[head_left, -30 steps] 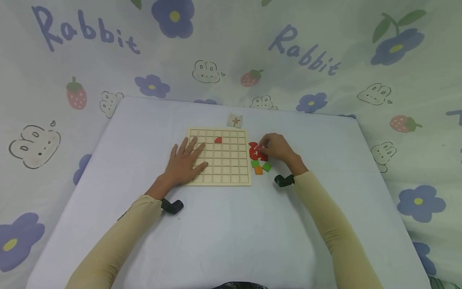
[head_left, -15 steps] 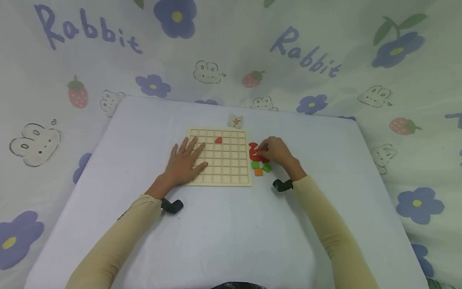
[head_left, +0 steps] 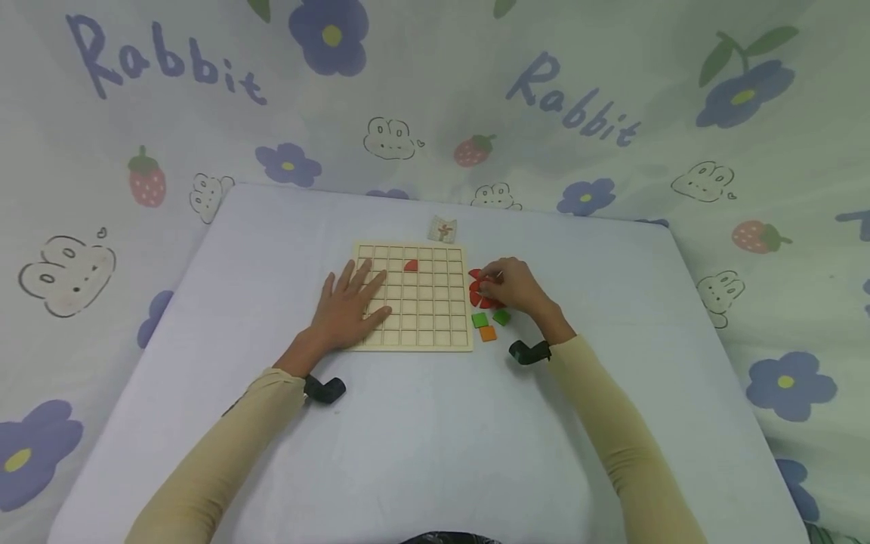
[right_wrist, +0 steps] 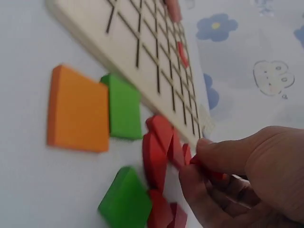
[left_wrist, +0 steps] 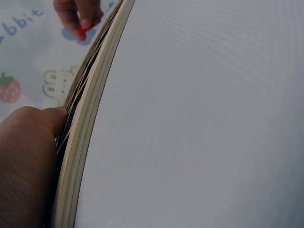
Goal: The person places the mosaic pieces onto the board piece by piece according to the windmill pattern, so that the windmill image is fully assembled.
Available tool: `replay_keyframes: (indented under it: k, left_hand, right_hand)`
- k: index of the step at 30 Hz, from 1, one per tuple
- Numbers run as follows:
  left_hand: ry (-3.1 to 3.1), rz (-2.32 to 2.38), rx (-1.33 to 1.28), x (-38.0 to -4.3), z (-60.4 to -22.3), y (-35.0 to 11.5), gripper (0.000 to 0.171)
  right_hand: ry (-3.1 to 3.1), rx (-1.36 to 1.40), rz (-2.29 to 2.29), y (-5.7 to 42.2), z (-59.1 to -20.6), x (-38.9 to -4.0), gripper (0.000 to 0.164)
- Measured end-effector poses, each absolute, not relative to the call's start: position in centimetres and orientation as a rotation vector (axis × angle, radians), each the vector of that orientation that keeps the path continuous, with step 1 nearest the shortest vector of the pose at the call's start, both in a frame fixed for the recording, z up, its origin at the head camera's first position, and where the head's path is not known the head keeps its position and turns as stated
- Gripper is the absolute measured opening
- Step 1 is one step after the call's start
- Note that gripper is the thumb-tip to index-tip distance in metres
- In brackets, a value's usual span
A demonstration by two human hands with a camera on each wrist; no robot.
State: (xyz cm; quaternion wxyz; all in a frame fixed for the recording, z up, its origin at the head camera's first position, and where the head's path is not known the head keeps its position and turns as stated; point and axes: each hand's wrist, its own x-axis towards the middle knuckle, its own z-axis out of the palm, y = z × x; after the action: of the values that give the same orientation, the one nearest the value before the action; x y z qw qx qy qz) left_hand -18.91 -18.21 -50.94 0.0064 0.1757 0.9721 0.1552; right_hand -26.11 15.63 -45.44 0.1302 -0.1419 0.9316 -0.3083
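My left hand point(head_left: 345, 308) lies flat with spread fingers on the left part of a pale wooden grid board point(head_left: 428, 350). One red quarter-circle piece point(head_left: 411, 266) sits in a cell of the board's second row. Just past the board's right edge, my right hand point(head_left: 514, 285) is over a cluster of red pieces point(head_left: 476, 293). In the right wrist view its thumb and fingers pinch a small red piece point(right_wrist: 208, 172), mostly hidden by the fingers. Beside the cluster lie two green square pieces point(right_wrist: 124, 107) and an orange square piece point(right_wrist: 80, 110).
A small pattern card point(head_left: 443, 229) lies behind the board on the white-covered table point(head_left: 408, 438). At the back and sides hangs a patterned cloth point(head_left: 326, 106). Each wrist carries a black camera point(head_left: 530, 352).
The right hand has shifted slightly left among the red pieces. Red, green and orange pieces have moved a little towards the front. My left hand stays where it was.
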Motion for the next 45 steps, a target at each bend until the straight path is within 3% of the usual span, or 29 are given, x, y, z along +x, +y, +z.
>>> replay_keyframes:
  k: [10, 15, 18, 24, 45]
  left_hand:
    - [3.049, 0.472, 0.561, -19.1, -51.0, -18.2, 0.077]
    - [3.045, 0.472, 0.563, -19.1, -51.0, -18.3, 0.077]
    - [3.043, 0.473, 0.566, -19.2, -51.0, -18.3, 0.077]
    - [3.044, 0.481, 0.578, -19.2, -50.8, -18.1, 0.076]
    - [3.048, 0.433, 0.532, -18.8, -50.7, -18.2, 0.077]
  right_hand:
    - [2.617, -0.462, -1.325, 12.4, -45.1, -26.5, 0.012]
    - [2.489, -0.495, -1.488, 10.5, -45.6, -26.4, 0.024]
    - [2.454, -0.561, -1.478, 9.4, -45.8, -26.4, 0.029]
    - [2.504, -0.631, -1.44, 7.6, -46.4, -26.3, 0.018]
    - [2.834, -0.38, -1.169, 3.8, -47.9, -25.9, 0.017]
